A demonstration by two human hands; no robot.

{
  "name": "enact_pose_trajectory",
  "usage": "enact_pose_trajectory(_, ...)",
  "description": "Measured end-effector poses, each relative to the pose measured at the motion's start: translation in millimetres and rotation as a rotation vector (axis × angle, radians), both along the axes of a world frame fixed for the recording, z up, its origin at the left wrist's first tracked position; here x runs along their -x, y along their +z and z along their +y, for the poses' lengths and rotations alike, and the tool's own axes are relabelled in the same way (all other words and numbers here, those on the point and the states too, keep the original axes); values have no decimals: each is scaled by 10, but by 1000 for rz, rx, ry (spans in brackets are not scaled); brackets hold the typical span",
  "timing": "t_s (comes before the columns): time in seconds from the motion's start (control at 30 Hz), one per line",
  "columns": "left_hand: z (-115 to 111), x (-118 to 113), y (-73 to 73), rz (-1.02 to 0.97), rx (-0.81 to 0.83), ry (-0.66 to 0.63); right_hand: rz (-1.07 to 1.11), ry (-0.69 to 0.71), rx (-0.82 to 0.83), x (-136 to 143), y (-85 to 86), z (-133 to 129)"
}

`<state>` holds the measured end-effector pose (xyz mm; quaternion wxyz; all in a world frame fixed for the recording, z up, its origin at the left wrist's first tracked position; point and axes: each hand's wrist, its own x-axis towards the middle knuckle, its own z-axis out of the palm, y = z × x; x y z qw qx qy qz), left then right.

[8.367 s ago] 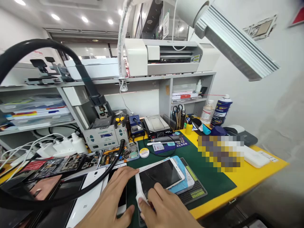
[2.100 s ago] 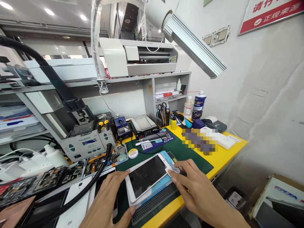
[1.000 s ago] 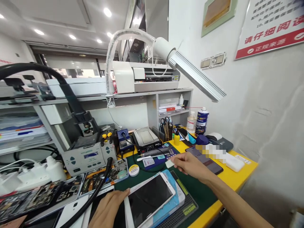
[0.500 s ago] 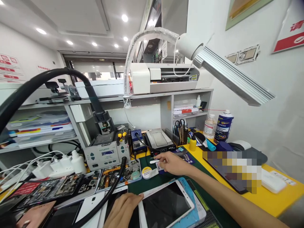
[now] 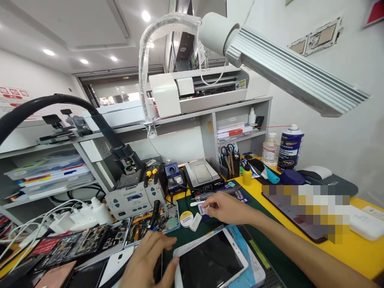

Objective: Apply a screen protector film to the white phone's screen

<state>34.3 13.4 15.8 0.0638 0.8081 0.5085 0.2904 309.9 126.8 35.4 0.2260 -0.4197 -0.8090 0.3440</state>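
Note:
A white tablet with a dark screen (image 5: 211, 260) lies on a pale blue packet (image 5: 250, 260) in front of me. My left hand (image 5: 147, 258) is at its left edge, thumb and fingers spread, the thumb at the tablet's rim. Beyond the tablet, my right hand (image 5: 229, 208) hovers low over the green mat (image 5: 186, 234), fingers bent but apart, with nothing visible in them. Near its fingertips lies a slim white stick-like tool (image 5: 196, 204), partly hidden by the hand. A folded white strip (image 5: 196, 222) rests against a round yellow-and-white tin (image 5: 186, 218).
Left of the mat are a tray of small parts (image 5: 171, 218), circuit boards (image 5: 72, 244) and several phones. A grey rework station (image 5: 132, 200) and hot plate (image 5: 201, 172) stand behind. A lamp (image 5: 288, 68) hangs overhead. At right are a spray can (image 5: 290, 148) and yellow bottle (image 5: 247, 176).
My left hand has lifted and spread its fingers. The white strip now lies more folded beside the tin. My right hand has shifted slightly right, and the view has turned.

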Motion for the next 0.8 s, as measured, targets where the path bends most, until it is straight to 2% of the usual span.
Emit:
enact_pose_trajectory(0.1, 290, -233, 310, 143, 277, 146, 39, -2, 29, -42, 38, 8)
enact_pose_trajectory(0.17, 544, -402, 393, 177, 337, 159, 69, -7, 52, -71, 58, 13)
enact_pose_trajectory(0.3, 1004, -684, 307, 236, 493, 152, 131, -15, 96, -117, 98, 11)
enact_pose_trajectory(0.43, 1208, -825, 182, 242, 651, 169, 190, -47, 128, -158, 133, 12)
enact_pose_trajectory(0.57, 1260, -762, 198, 151, 781, 176, 244, -75, 166, -213, 146, 35)
enact_pose_trajectory(0.8, 1257, -399, 284, -40, 904, 261, 315, -118, 220, -266, 177, 44)
